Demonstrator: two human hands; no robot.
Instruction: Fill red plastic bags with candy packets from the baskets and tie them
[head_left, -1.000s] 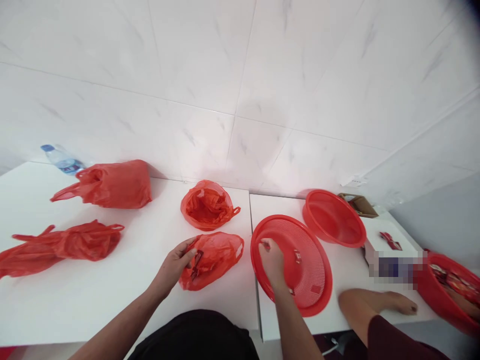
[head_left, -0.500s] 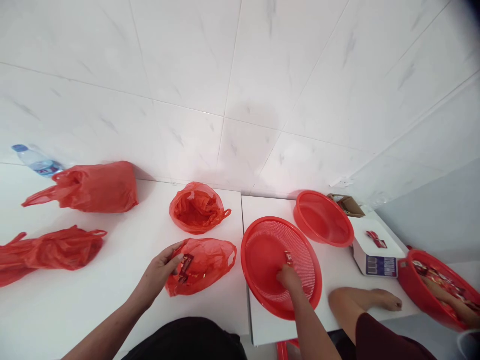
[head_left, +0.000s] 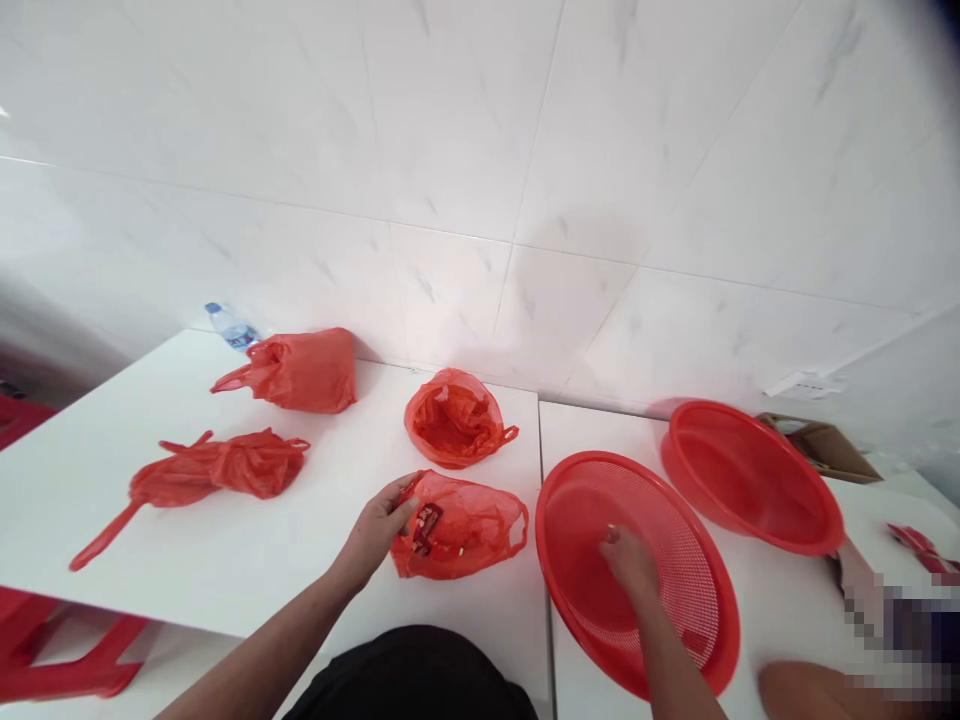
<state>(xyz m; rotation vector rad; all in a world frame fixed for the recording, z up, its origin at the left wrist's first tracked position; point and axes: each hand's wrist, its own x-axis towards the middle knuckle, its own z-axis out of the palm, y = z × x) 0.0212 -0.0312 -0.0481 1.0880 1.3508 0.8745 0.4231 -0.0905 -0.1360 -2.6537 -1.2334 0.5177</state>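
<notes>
My left hand (head_left: pixel 381 530) pinches the near left edge of a thin red plastic bag (head_left: pixel 480 510), which lies open-mouthed on the white table. A small dark-red wrapped packet (head_left: pixel 427 528) shows in that bag close to my thumb. Inside a red mesh basket (head_left: pixel 566 590) on the right, my right hand (head_left: pixel 631 562) reaches down with its fingers closed. At its fingertips is a small red packet (head_left: pixel 612 535), mostly hidden by the fingers. Behind the left hand's bag stands a second opened red plastic bag (head_left: pixel 454 415).
A filled red bag (head_left: pixel 311 372), a crumpled red bag (head_left: pixel 259 465) and a water bottle (head_left: pixel 231 327) are at the left. At the right are a red basin (head_left: pixel 750 480), a cardboard box (head_left: pixel 832 450) and a red packet (head_left: pixel 922 548). Another person's limb (head_left: pixel 802 690) shows lower right.
My view has turned left, so everything sits further right in the picture. My right hand has shifted within the basket, and the packet now shows at its fingertips. My left hand keeps its pinch.
</notes>
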